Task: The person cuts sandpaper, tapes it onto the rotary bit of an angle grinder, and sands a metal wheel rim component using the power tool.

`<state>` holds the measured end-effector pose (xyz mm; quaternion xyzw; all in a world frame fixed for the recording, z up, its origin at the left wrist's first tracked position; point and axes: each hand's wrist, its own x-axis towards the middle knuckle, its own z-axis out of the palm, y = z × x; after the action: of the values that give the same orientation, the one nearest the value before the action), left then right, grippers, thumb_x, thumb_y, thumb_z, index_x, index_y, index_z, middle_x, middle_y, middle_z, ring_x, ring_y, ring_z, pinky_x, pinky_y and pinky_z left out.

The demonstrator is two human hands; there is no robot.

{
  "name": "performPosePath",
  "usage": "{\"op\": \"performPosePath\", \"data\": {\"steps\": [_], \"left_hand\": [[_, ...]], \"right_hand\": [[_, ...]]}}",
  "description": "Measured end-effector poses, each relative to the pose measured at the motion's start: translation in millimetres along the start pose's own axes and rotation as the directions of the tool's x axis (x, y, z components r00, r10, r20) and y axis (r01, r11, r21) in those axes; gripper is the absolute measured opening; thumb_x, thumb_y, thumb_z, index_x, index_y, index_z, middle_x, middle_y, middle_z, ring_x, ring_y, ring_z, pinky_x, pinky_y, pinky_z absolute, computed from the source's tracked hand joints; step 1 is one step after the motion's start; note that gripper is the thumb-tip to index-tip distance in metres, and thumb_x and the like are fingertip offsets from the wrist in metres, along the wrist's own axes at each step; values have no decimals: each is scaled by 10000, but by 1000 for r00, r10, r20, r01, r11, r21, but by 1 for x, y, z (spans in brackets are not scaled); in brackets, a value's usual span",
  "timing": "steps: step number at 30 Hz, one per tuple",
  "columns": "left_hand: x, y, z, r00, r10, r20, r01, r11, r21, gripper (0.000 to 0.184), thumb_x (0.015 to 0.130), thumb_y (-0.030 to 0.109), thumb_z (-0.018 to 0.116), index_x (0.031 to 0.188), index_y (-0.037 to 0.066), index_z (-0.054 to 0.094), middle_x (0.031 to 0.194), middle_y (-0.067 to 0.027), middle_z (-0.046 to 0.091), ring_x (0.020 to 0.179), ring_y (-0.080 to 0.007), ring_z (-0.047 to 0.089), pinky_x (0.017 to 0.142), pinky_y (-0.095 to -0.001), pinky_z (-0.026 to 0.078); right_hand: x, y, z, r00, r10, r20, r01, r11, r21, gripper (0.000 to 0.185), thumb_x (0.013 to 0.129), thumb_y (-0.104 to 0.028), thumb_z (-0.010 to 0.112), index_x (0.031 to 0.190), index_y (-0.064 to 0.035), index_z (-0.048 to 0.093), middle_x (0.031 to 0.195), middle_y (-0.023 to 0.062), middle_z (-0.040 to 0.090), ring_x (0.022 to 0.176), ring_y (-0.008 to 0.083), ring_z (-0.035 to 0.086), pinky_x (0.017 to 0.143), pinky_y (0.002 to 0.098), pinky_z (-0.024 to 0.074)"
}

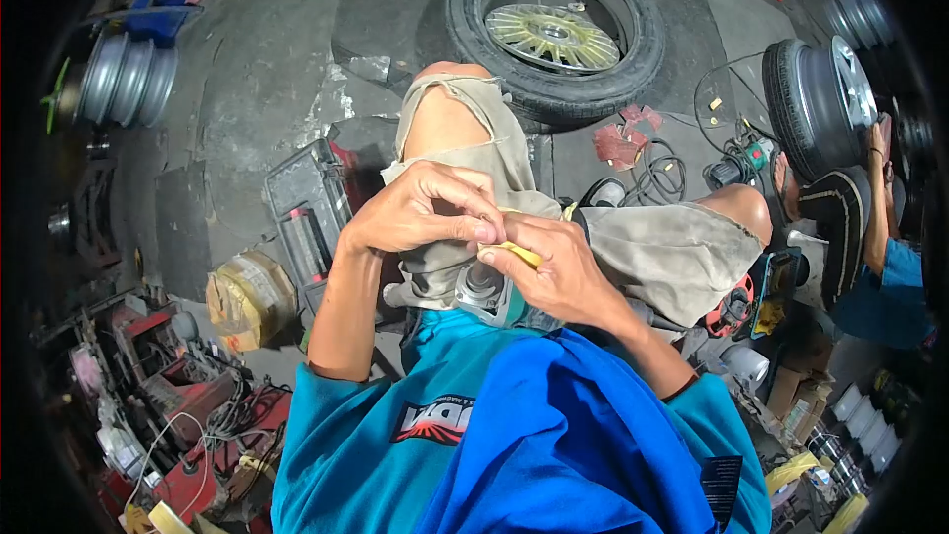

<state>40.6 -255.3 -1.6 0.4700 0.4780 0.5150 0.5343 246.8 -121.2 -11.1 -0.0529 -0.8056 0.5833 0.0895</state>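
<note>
Over my lap, my left hand [430, 210] is closed in a pinch, its thumb and fingertips meeting the fingers of the other hand; what it pinches, if anything, is hidden. My right hand [559, 262] grips a yellow strip [524, 254] that looks like tape, part of it showing between thumb and fingers. Just below the hands, a grey metal-headed power tool [484, 292] with a teal body rests in my lap, partly covered by the hands and shirt.
Ahead, a tyre [647, 44] lies flat around a wheel [554, 37] with yellow-covered spokes. A toolbox [301, 213] and tape-wrapped roll [252, 299] stand left. Red sandpaper pieces [621, 143] and cables lie right. Another person's arm [877, 198] reaches to an upright wheel [825, 109].
</note>
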Motion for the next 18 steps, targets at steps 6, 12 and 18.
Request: {"op": "performPosePath", "data": {"steps": [6, 12, 18], "left_hand": [[-17, 26, 39, 904, -207, -375, 241, 969, 47, 229, 927, 30, 821, 1147, -31, 801, 938, -49, 711, 756, -79, 649, 629, -218, 505], [-17, 29, 74, 746, -96, -659, 177, 983, 57, 158, 971, 70, 784, 1103, -10, 818, 886, -72, 747, 759, -111, 671, 658, -261, 525], [-9, 15, 30, 892, -95, -441, 146, 986, 83, 136, 997, 76, 755, 1007, -43, 821, 846, -56, 725, 653, -70, 618, 531, -228, 466]], "right_hand": [[2, -8, 14, 966, -59, -254, 17, 986, -163, 212, 907, -221, 828, 921, -30, 737, 842, 138, 715, 724, 349, 706, 626, 436, 534], [-2, -10, 9, 983, -26, -182, -25, 963, -270, 209, 898, -221, 832, 880, -34, 741, 819, 146, 709, 717, 362, 701, 637, 443, 538], [9, 0, -16, 994, 72, 79, -79, 994, 82, 217, 1008, -178, 706, 1055, 32, 730, 1054, 220, 751, 907, 411, 715, 798, 451, 564]]}}
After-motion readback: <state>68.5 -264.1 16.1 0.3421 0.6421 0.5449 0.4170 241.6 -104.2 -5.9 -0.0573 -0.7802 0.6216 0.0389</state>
